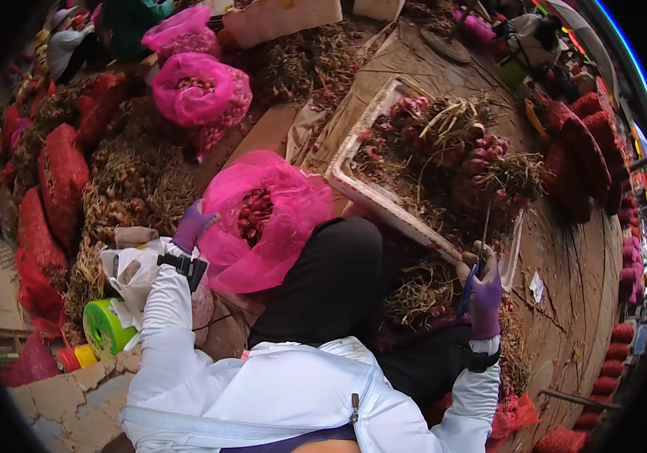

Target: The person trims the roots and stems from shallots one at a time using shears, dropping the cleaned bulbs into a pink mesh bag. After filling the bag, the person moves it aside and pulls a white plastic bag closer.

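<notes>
My left hand (194,227), in a purple glove, is at the left edge of a pink mesh bag (293,200). Its visible fingers are apart, and nothing shows between them. Small red shallots (255,214) lie in the middle of the bag. On the right, my gloved right hand (483,291) is closed round scissors (466,290) with blue handles, their blades pointing up and away. Just beyond the blades, shallot bunches (484,157) with dry stalks are heaped in a white foam box (384,215). The right palm's inner side is hidden.
Cut dry stalks (422,293) lie between my right knee and the box. More pink bags (195,90) of shallots stand at the far left, beside red mesh sacks (63,172). A green roll (110,330) is near my left elbow. Other people (70,45) sit farther off.
</notes>
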### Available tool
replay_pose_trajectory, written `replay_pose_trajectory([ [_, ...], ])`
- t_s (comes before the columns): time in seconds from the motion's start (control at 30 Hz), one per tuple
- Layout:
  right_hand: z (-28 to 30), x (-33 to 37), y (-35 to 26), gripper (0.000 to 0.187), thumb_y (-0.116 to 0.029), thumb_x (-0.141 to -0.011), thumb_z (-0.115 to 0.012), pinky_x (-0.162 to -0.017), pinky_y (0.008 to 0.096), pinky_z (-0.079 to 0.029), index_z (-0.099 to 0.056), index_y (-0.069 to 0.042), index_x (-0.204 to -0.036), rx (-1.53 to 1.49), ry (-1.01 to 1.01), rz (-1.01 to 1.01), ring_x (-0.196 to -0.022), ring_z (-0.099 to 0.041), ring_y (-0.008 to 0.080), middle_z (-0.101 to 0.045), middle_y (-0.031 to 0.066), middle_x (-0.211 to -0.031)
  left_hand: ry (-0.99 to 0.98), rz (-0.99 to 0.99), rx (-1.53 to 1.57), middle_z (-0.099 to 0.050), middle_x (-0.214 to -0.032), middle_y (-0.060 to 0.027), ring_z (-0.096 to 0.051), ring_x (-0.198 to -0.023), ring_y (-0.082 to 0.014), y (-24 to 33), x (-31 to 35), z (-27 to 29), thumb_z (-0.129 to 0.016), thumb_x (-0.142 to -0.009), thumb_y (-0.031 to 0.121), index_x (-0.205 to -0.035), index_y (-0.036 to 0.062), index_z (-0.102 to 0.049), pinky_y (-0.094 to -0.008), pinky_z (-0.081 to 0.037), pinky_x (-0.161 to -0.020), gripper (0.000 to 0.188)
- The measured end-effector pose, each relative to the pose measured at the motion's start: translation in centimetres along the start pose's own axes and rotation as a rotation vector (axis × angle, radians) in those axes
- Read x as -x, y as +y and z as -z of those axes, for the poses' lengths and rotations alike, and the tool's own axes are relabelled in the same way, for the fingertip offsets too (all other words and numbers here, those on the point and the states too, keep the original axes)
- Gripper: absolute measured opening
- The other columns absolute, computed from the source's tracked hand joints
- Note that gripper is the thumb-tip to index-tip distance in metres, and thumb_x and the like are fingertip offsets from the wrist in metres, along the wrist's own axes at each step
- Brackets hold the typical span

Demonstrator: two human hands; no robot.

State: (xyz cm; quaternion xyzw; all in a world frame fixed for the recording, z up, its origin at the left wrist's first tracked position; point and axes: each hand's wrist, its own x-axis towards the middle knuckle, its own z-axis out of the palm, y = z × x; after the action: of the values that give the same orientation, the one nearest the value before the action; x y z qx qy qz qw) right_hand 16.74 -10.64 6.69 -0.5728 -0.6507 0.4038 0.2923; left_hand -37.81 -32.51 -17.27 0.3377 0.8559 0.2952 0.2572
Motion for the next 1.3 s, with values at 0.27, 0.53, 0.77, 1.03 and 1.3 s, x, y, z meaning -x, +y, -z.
replay_pose_trajectory([
  [0.27, -4.7, -6.5, 1.2, 0.053, -0.026, -0.070, -0.072, -0.078, 0.0422, -0.049, -0.052, -0.013, -0.117, 0.556, -0.260, 0.449, -0.092, -0.062, 0.0346, -0.064, 0.0144, -0.099, -0.033, -0.380, 0.222, -0.061, -0.114, -0.0182, -0.060, -0.103, -0.0223, 20.7, 0.9, 0.2, -0.062, -0.087, 0.020, -0.124, -0.0029, -0.052, -0.0314, -0.046, -0.091, 0.044],
  [0.53, -6.3, -11.3, 1.7, 0.040, -0.039, -0.081, -0.064, -0.076, 0.0459, -0.049, -0.052, -0.017, -0.112, 0.793, -0.142, 0.191, -0.089, -0.064, 0.0350, -0.067, 0.0135, -0.095, -0.462, -0.769, 0.427, -0.065, -0.107, -0.0078, -0.060, -0.098, -0.0132, 32.6, 4.5, -4.7, -0.055, -0.093, 0.013, -0.119, -0.0032, -0.057, -0.0248, -0.045, -0.088, 0.031],
  [0.77, -5.9, -12.3, 3.0, 0.040, -0.044, -0.085, -0.056, -0.077, 0.0445, -0.049, -0.054, -0.017, -0.114, 0.872, -0.116, 0.145, -0.089, -0.065, 0.0327, -0.068, 0.0130, -0.094, -0.766, -0.623, 0.593, -0.065, -0.106, -0.0076, -0.059, -0.098, -0.0116, 35.3, 6.2, -6.3, -0.053, -0.094, 0.013, -0.121, -0.0028, -0.057, -0.0245, -0.045, -0.087, 0.032],
  [1.03, -5.9, -6.8, -0.3, 0.063, -0.047, -0.081, -0.063, -0.089, 0.0414, -0.046, -0.049, -0.007, -0.127, 0.615, -0.039, 0.178, -0.106, -0.060, 0.0331, -0.062, 0.0188, -0.115, -0.749, -0.594, 0.671, -0.064, -0.100, -0.0045, -0.057, -0.092, -0.0093, 33.0, 5.6, -5.2, -0.051, -0.095, 0.017, -0.116, -0.0021, -0.059, -0.0234, -0.045, -0.082, 0.030],
  [1.3, -12.1, 0.6, -9.4, 0.053, -0.007, -0.074, -0.068, -0.073, 0.0300, -0.051, -0.051, -0.004, -0.125, 0.173, -0.286, 0.536, -0.079, -0.065, 0.0209, -0.065, 0.0114, -0.090, -0.506, -0.616, 0.586, -0.059, -0.088, 0.0011, -0.053, -0.080, -0.0059, 26.2, 4.8, -1.9, -0.052, -0.097, 0.020, -0.116, 0.0005, -0.061, -0.0212, -0.044, -0.071, 0.028],
])
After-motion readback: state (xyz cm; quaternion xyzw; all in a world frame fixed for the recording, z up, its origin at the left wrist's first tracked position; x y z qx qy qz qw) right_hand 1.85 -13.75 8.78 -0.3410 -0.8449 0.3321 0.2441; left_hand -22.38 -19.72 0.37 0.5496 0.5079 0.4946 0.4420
